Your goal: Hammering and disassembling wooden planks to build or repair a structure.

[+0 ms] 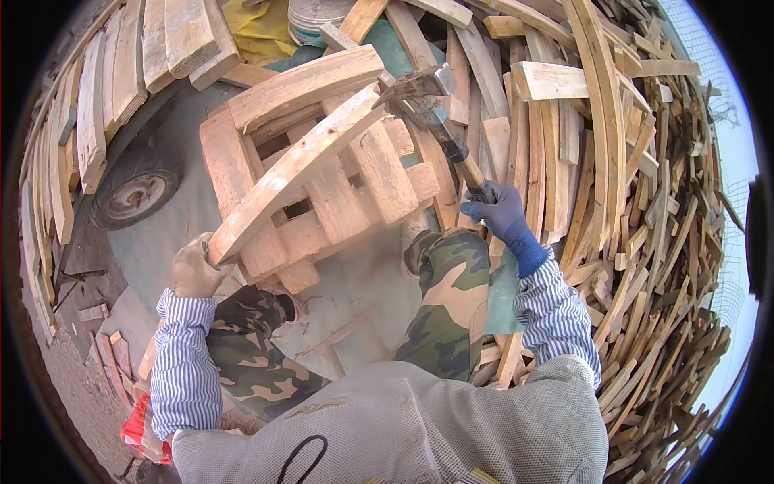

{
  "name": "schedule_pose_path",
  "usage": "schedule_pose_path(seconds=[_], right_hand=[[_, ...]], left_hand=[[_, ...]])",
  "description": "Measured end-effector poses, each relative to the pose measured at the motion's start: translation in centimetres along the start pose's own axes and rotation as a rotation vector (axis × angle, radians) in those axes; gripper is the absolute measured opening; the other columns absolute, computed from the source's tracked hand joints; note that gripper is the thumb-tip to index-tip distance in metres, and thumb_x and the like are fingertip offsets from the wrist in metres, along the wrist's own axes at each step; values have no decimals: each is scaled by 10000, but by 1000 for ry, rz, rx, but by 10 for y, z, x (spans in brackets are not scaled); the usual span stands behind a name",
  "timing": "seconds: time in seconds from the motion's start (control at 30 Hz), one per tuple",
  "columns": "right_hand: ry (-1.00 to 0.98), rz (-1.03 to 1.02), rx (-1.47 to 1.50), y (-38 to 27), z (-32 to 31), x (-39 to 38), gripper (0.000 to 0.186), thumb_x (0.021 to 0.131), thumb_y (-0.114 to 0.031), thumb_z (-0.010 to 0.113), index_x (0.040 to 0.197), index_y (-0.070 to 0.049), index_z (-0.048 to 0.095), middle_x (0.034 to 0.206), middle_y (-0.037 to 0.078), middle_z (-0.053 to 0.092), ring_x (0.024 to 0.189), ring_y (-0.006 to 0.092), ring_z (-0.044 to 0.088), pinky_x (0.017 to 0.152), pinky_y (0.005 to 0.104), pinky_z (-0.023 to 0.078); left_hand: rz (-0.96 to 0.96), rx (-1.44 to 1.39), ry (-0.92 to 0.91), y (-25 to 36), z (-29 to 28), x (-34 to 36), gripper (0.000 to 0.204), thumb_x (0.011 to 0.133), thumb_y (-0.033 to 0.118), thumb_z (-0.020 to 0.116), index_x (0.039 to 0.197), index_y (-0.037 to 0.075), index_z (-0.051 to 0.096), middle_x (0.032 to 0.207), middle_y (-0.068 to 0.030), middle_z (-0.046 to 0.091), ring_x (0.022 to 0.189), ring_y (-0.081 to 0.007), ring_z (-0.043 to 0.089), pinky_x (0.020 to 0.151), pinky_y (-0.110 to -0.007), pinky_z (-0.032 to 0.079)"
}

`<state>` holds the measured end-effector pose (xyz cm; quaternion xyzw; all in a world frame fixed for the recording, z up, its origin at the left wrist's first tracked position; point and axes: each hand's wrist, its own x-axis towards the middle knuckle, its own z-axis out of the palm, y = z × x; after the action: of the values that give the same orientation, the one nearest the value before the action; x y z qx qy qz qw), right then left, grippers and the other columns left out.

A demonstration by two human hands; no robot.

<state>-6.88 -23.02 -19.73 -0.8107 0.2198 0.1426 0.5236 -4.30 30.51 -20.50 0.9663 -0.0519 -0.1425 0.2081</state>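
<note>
As left fingers (199, 244) grip plank (300, 167) end, hammer (440, 127) in right fingers (476, 211)

Hammer head (419, 85) is scuffed, dull metal. Plank (302, 169) and block stack (383, 173) are both raw matt wood, pretty rough. Glove (506, 216) looks like matt knit cloth, maybe rubber-coated, hard to tell.

The fisheye view looks down and forward from the wearer's head; the grey vest (379, 427) sits nearest; the left hand (197, 268) and right hand (506, 218) lie farther out; the wood pile (657, 323) bends along the right rim.
</note>
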Motion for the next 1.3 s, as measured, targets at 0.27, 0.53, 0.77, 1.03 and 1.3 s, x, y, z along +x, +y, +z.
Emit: schedule_pose_path(seconds=[0.27, 0.53, 0.77, 1.03, 1.3], right_hand=[[142, -20, 686, 147, -51, -82, 377, 948, -363, 667, 1082, -15, 614, 757, 48, 631, 604, 157, 602, 557, 305, 534], [417, 14, -306, 283, -109, -55, 270, 919, -258, 656, 875, 8, 650, 769, 99, 657, 663, 190, 636, 565, 332, 489], [424, -447, 106, 183, -75, -64, 232, 897, -127, 638, 1060, 36, 666, 874, 67, 659, 759, 128, 631, 654, 265, 497], [-31, -545, 507, 24, 30, -95, 394, 924, -97, 630, 1282, 59, 577, 1003, 105, 682, 838, 149, 664, 708, 257, 537], [-626, -416, 746, -56, 164, -116, 724, 981, -511, 562, 1486, -26, 379, 1417, 239, 492, 1245, 336, 562, 956, 451, 531]], left_hand=[[-90, 56, 125, -21, 26, -17, 608, 639, 237, 792, 1220, 105, 670, 1065, -147, 724, 997, -316, 686, 889, -388, 533], [-216, -25, 484, 54, -141, -116, 486, 699, 198, 718, 1173, 97, 686, 1094, -152, 711, 1072, -314, 660, 947, -384, 502], [29, -205, 1291, 94, -335, -223, 546, 638, 329, 882, 984, -57, 710, 885, -166, 744, 833, -271, 734, 784, -367, 594], [730, -475, 1594, 17, -453, -362, 310, 809, 263, 757, 1009, 35, 691, 938, -160, 713, 913, -267, 695, 933, -393, 553], [970, -978, 1558, -3, -398, -389, 227, 845, 228, 711, 1019, 84, 687, 946, -154, 700, 936, -255, 677, 984, -384, 529]])
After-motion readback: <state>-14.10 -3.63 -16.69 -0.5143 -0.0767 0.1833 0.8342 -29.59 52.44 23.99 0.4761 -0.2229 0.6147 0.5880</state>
